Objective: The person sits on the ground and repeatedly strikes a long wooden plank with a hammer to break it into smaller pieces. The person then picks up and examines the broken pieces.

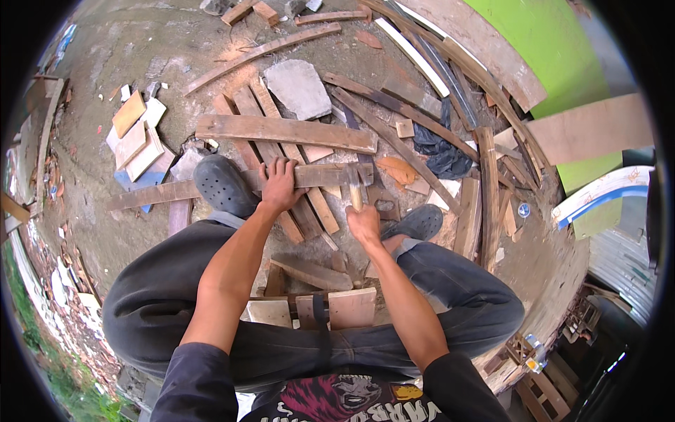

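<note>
Brown, weathered wood: pressing on a plank (325, 176) laid across loose slats (320, 209), using the left hand (280, 184) near mid-length, with fingers loosely spread over the top, bearing down without grasping. Gripping a wood-handled hammer (356, 198) in the right hand (364, 225), with fingers fully curled about the handle; poising its head at the plank's right end, unable to tell whether touching. Planting a grey perforated clog (223, 184) across the plank's left part. Seeing one board (281, 130) just beyond the plank, a concrete slab (297, 88) farther beyond.

Soft daylight falls evenly, with edges bowing near black corners.
</note>
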### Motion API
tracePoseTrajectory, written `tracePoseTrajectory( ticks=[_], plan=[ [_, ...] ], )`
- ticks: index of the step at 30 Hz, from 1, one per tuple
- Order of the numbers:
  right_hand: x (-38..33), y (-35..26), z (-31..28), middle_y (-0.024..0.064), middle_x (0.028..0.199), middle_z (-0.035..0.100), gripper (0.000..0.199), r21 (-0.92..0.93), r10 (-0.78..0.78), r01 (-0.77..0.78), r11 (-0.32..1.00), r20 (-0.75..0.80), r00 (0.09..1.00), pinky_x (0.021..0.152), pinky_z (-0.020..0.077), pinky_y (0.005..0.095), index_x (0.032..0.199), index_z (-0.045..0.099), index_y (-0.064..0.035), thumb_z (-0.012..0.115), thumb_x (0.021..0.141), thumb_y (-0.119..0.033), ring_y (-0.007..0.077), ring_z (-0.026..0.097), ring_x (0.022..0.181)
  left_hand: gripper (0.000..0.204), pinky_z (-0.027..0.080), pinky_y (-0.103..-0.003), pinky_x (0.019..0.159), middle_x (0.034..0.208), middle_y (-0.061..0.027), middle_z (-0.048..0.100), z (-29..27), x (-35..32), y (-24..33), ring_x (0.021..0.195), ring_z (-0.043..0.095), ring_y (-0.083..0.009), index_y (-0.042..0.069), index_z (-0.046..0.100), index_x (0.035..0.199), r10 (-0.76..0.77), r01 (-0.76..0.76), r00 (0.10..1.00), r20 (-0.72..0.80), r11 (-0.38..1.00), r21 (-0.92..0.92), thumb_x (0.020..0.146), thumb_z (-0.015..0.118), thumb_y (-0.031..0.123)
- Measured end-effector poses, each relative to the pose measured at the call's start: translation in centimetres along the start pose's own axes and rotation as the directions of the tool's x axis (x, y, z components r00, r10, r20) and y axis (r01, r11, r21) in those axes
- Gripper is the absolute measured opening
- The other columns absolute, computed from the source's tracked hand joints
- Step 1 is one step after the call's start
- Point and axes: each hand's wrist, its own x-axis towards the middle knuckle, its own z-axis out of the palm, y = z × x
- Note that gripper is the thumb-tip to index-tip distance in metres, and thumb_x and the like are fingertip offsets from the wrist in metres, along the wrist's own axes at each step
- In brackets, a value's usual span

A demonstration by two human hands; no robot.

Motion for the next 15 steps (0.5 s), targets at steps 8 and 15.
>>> tracePoseTrajectory(
  ticks=[8,15],
  plan=[
    [-0.1,-3.2,-4.7,0.0087,0.053,0.054,0.034,0.367,-0.04,0.063,0.928,-0.069,0.997,0.05,0.0412,0.0366,0.065,0.058,0.0017,0.063,0.086,-0.024,0.0174,0.053,0.049,0.081,0.009,-0.059,0.115,0.141,-0.0167,0.041,-0.3,-1.5,-0.4,0.14,0.027,-0.037,0.01,0.045,0.137,0.017,-0.021,0.992,-0.127,0.999,-0.03,0.078,0.073,0.056],
    [1.2,-2.2,-5.2,0.0039,0.051,0.053,0.034,0.449,0.004,0.003,0.894,-0.013,1.0,0.045,0.0398,0.0322,0.063,0.057,-0.001,0.065,0.087,-0.023,0.0137,0.051,0.044,0.076,0.016,-0.054,0.111,0.129,-0.0133,0.05,-0.1,-0.1,2.7,0.132,0.038,-0.0317,0.007,0.055,0.126,0.065,-0.078,0.958,-0.278,0.996,-0.035,0.077,0.069,0.063]
  ],
)
